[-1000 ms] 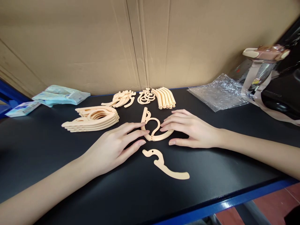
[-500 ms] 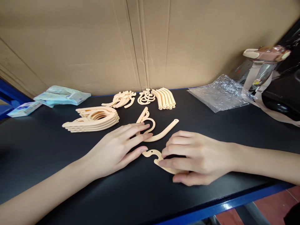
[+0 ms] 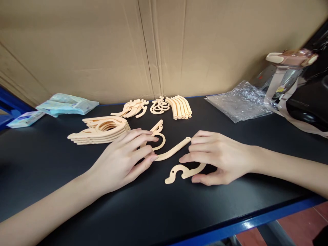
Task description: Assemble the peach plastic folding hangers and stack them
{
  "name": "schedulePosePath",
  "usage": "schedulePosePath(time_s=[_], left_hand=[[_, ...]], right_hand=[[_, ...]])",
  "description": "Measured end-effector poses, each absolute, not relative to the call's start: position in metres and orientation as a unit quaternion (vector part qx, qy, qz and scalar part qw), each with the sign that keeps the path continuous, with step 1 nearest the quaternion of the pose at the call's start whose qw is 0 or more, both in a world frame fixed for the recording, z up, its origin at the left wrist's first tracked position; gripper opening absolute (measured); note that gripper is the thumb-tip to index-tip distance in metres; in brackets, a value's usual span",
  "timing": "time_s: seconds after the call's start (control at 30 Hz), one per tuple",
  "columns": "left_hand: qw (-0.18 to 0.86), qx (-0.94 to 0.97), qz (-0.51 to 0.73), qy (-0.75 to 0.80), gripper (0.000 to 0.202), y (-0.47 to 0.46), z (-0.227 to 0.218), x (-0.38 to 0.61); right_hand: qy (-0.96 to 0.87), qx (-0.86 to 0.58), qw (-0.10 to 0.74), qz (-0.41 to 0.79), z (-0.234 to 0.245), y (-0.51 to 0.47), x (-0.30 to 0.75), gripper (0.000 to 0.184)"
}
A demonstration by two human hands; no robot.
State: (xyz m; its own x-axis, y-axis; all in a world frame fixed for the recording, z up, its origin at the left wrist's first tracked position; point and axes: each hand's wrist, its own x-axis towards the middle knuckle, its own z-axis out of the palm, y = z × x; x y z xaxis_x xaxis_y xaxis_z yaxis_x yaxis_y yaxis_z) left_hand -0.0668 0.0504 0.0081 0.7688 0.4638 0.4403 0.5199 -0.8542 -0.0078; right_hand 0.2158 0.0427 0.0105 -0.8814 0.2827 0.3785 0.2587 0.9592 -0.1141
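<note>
On the black tabletop my left hand lies with its fingers pressing down on a peach plastic hook-and-arm piece, its hook curling under my fingertips. My right hand pinches a separate peach curved arm piece by its right end, between thumb and fingers; the piece's left end rests on the table. My right index finger also reaches the tip of the first piece's long arm.
A stack of assembled peach hangers lies left of centre. Piles of loose peach parts sit at the back by the cardboard wall. Blue packets far left; clear plastic bag and a bottle with strap right.
My right hand took hold of the loose curved arm piece near the front and turned and drew it up toward the hook piece. My left hand shifted slightly left on the hook piece.
</note>
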Motion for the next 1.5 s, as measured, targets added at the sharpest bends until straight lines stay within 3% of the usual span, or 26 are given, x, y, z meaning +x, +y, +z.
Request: schedulePosePath(time_s=[0.1, 0.23, 0.4, 0.67, 0.83, 0.97, 1.13, 1.27, 1.5], left_hand=[[0.078, -0.938, -0.217, -0.261, 0.019, 0.051, 0.010, -0.067], [0.096, -0.936, -0.212, -0.265, 0.023, 0.050, 0.011, -0.067], [0.133, -0.931, -0.207, -0.268, 0.025, 0.050, 0.010, -0.066], [0.143, -0.929, -0.217, -0.263, 0.013, 0.040, 0.013, -0.060], [0.168, -0.929, -0.216, -0.250, 0.021, 0.028, 0.017, -0.038], [0.122, -0.932, -0.201, -0.276, 0.030, 0.024, 0.011, -0.016], [0.105, -0.927, -0.182, -0.311, 0.034, 0.026, -0.001, -0.002], [0.091, -0.924, -0.186, -0.322, 0.020, 0.027, -0.003, -0.002], [0.055, -0.912, -0.201, -0.354, 0.011, 0.024, -0.003, -0.006]], right_hand=[[-0.973, -0.137, 0.185, 0.013, 0.010, 0.041, 0.215, 0.046], [-0.975, -0.158, 0.153, 0.030, 0.012, 0.037, 0.214, 0.029], [-0.953, -0.241, 0.113, 0.147, 0.023, 0.035, 0.215, 0.002], [-0.946, -0.297, 0.022, 0.129, 0.043, 0.055, 0.240, 0.012], [-0.906, -0.420, -0.036, 0.039, 0.047, 0.067, 0.256, 0.011], [-0.890, -0.442, -0.078, 0.081, 0.049, 0.069, 0.254, 0.009], [-0.891, -0.434, -0.059, 0.119, 0.048, 0.066, 0.251, 0.029], [-0.917, -0.394, 0.038, 0.045, 0.038, 0.066, 0.248, 0.044], [-0.927, -0.357, 0.111, 0.037, 0.022, 0.059, 0.235, 0.012]])
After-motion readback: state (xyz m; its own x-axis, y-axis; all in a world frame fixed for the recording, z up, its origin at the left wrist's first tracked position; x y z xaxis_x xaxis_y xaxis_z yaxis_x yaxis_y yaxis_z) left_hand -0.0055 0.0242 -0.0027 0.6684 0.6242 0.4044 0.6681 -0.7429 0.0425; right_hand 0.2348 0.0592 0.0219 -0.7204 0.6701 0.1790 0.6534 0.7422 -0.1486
